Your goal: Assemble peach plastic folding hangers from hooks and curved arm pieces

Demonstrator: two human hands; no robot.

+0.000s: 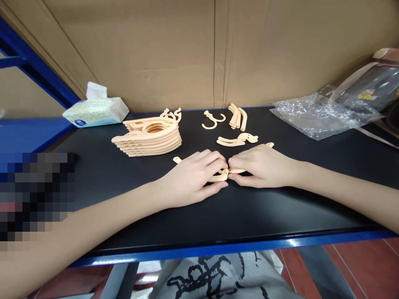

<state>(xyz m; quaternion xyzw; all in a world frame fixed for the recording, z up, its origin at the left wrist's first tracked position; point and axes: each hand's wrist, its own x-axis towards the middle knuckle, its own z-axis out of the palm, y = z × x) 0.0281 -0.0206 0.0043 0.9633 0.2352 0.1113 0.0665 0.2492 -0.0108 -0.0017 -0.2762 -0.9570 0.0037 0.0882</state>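
Observation:
My left hand (196, 176) is closed around a cream plastic hanger piece (220, 178), whose far end pokes out beyond the knuckles. My right hand (264, 166) grips another cream hanger arm (237, 170); a tip of it shows above the hand. The two pieces meet between my fingertips, low over the black tabletop (199, 224). Whether they are joined I cannot tell, as fingers hide most of both. Just beyond my hands lies a loose hanger part (233, 141) with a curved, holed end.
A stack of cream hanger pieces (149, 141) stands at the left, with small hooks (171, 114) behind it. Farther back are more hooks (212, 120) and several curved bars (237, 117). A tissue pack (96, 111) and clear plastic bag (321, 114) lie at the sides. Cardboard (149, 54) backs the table.

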